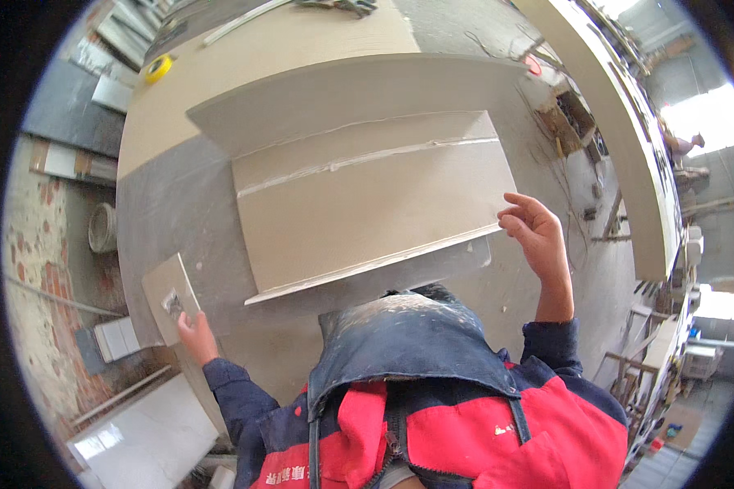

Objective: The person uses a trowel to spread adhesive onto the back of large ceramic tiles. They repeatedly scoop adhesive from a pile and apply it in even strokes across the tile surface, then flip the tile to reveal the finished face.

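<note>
A large cream-coloured panel assembly (375,200) lies in front of me: a flat slab with a raised wall along its far side, white paste in a line along the joint, and a pale strip along its near edge. My right hand (538,232) is at the right end of that near edge, fingers bent and apart, gripping nothing I can see. At the left, my left hand (197,336) is closed low over a small pale board (161,285). A grey-white patch (172,304) shows on the board just beyond my fingertips; whether it is paste or a blade I cannot tell.
A grey worktable (171,212) carries the panel. Yellow tape roll (158,68) sits at its far left. Along the right runs a long cream beam (620,138), with debris (567,122) beside it. A white glossy slab (147,436) stands lower left, near a bucket (102,228).
</note>
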`<state>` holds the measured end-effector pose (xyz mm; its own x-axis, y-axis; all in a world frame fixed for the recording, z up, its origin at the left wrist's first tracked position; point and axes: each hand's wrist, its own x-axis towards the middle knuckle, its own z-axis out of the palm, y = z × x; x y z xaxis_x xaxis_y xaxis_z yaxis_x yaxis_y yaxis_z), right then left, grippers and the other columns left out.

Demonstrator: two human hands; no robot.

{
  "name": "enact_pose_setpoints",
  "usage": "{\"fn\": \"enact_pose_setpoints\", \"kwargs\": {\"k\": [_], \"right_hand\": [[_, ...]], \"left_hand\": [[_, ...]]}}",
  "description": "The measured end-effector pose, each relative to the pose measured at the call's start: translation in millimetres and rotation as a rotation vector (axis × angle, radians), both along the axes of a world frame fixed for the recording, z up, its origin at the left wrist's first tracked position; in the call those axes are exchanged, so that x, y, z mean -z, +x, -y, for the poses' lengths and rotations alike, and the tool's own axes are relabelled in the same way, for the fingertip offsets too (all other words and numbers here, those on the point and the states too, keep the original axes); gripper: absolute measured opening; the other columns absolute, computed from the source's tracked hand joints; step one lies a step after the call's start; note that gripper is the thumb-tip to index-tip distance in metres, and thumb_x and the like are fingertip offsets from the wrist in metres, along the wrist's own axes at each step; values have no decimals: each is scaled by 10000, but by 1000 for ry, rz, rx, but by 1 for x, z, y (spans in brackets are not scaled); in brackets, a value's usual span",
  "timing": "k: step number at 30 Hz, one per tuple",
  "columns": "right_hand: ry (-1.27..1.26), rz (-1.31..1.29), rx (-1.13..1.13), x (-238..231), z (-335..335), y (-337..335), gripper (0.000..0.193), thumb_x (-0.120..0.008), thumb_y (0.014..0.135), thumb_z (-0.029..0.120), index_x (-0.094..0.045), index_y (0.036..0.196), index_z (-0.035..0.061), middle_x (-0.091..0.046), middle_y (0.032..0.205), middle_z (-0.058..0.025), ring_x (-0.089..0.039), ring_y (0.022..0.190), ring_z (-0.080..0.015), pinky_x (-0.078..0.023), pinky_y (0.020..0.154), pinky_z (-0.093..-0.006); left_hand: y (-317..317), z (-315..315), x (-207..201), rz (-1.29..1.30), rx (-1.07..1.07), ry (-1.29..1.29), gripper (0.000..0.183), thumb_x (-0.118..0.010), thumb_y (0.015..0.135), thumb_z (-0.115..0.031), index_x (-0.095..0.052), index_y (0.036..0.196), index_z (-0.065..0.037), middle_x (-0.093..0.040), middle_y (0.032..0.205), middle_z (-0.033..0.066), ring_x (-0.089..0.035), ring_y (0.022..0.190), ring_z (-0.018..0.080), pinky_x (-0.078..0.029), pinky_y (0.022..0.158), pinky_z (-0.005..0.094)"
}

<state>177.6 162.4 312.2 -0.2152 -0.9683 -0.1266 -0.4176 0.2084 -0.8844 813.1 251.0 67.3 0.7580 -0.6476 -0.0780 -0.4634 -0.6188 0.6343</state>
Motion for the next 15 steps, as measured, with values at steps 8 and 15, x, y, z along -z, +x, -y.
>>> {"fn": "enact_pose_setpoints", "kwargs": {"k": [8,15], "right_hand": [[-141,104,234,24,-26,-127,321,-660,944,85,-664,1241,-36,-726,969,-67,-670,869,-121,-534,772,-258],[-95,281,575,74,-64,-248,273,-634,953,119,-659,1194,-7,-711,894,-58,-667,791,-129,-528,713,-257]], "left_hand": [[-74,45,-98,3,142,-233,562,-643,965,-196,-468,1436,55,-534,1431,255,-533,1327,309,-407,1123,400],[-161,38,-107,-13,178,-188,538,-645,970,-171,-478,1422,68,-533,1440,239,-542,1314,300,-419,1111,407]]}}
